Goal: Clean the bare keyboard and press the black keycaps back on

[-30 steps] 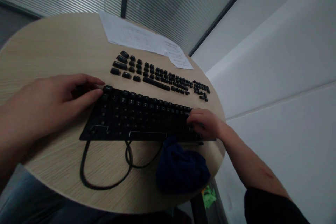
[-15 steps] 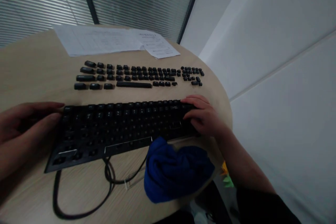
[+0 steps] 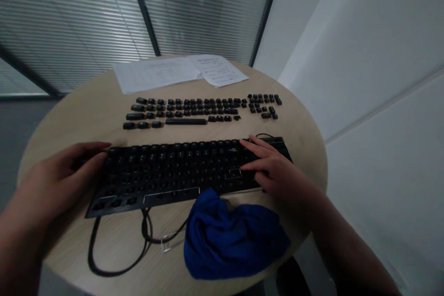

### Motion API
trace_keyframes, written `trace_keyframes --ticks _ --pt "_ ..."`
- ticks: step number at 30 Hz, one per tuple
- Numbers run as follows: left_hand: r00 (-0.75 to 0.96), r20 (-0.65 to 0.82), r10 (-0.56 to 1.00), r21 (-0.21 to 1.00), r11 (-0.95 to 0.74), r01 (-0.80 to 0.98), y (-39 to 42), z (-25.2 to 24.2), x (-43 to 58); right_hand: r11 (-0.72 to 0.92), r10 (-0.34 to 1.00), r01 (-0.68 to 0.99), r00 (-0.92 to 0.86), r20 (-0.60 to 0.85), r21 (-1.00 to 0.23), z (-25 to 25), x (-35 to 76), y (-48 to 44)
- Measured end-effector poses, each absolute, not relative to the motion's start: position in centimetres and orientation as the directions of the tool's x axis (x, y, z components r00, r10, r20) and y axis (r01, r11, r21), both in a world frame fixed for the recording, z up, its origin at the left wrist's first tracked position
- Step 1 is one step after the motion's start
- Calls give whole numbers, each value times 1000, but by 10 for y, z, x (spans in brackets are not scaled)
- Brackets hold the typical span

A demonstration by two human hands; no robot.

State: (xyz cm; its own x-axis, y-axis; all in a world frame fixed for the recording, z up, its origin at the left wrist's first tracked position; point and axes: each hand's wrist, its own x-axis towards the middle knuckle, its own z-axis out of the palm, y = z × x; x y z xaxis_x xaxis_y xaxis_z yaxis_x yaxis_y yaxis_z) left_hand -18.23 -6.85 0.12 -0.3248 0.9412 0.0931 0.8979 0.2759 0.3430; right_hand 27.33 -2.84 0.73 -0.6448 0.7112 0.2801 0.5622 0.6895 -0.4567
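Note:
A black keyboard [image 3: 194, 166] lies on the round table in front of me. Its upper rows still carry keycaps, while much of the lower part is bare, with switches and slots exposed. At its upper left corner, my left hand [image 3: 69, 171] holds the edge between thumb and fingers. My right hand [image 3: 274, 162] rests over the right part with fingers spread, the fingertips near the end of the top rows. Behind the keyboard, removed black keycaps [image 3: 197, 107] sit in rows, including a long space bar [image 3: 185, 121].
A crumpled blue cloth [image 3: 232, 240] lies against the keyboard's front edge. A black cable [image 3: 114, 274] loops in front, beside a small wire keycap puller [image 3: 168, 243]. Printed papers [image 3: 159, 74] lie at the back of the wooden table [image 3: 69, 115]. A white wall [image 3: 381, 78] stands on the right.
My view has shifted, showing more of the table and the keyboard's right end. The right-hand fingers are spread a little wider. The left hand stays at the left corner.

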Motion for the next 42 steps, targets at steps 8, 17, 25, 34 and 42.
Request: trace_keyframes --ticks 8,17,25,34,42 --pt "-364 -29 931 479 333 812 -71 28 -159 727 687 534 -589 427 -432 6 263 -31" --pt "-334 -22 942 459 306 834 -72 30 -161 862 506 478 -788 351 -171 22 247 -20" --pt "-271 -3 963 531 231 816 -75 26 -166 860 510 501 -833 216 -99 34 241 -8" --pt "-212 45 976 612 140 778 -73 14 -175 797 598 589 -800 44 -137 52 231 -6" --pt "-166 80 983 627 79 775 -74 13 -176 820 570 566 -821 -40 80 61 214 -17"
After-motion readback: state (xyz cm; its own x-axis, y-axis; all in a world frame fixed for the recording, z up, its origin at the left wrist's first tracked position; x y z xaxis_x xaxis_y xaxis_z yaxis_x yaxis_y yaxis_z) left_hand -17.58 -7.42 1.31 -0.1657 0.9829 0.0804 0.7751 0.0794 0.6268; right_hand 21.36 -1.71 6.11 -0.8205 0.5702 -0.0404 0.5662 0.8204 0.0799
